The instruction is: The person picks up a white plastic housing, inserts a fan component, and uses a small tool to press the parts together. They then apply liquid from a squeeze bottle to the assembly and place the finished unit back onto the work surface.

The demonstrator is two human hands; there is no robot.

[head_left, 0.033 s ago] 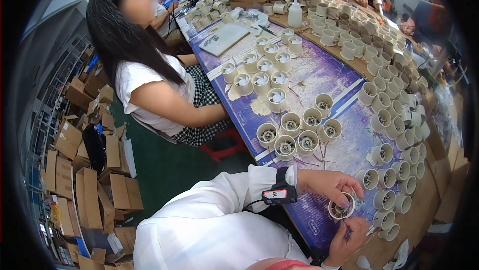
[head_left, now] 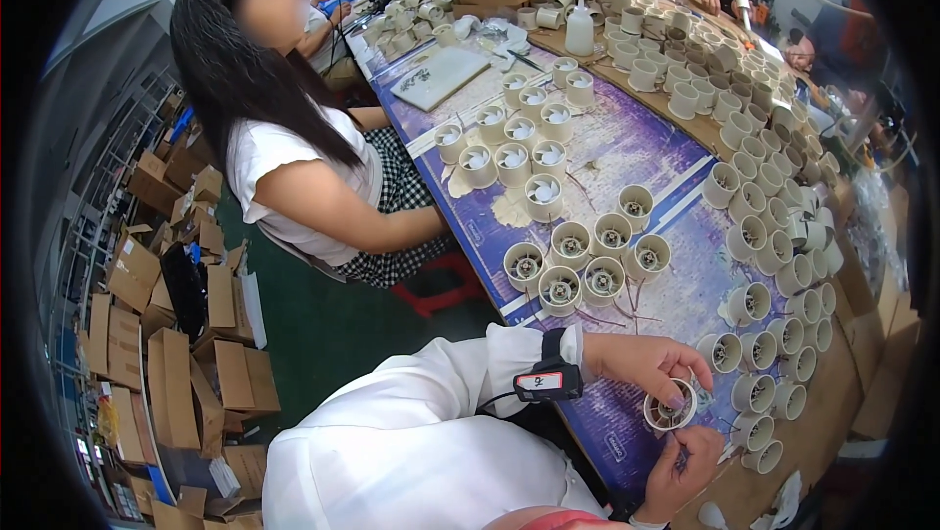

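My left hand point(head_left: 646, 365) is closed on a cream round fan housing point(head_left: 672, 409), its thumb and fingers bent over the far rim. Inside the housing a spoked frame shows, with its open top facing up. My right hand point(head_left: 683, 471) is at the near side of the same housing, thumb and fingertips pinched together close to its lower rim. What lies in that pinch, if anything, is too small to make out. Just right of my hands stand several similar housings point(head_left: 726, 352) with dark wire-like parts inside. A further group of housings point(head_left: 560, 289) stands beyond my left hand, thin wires trailing from some.
White-bladed fan units point(head_left: 513, 162) stand farther along the purple-patterned table point(head_left: 646, 153). Many bare cream cups point(head_left: 685, 97) crowd the right side near a white squeeze bottle point(head_left: 580, 28). A co-worker point(head_left: 313, 182) sits at the left edge. Cardboard boxes point(head_left: 176, 388) fill the floor at left.
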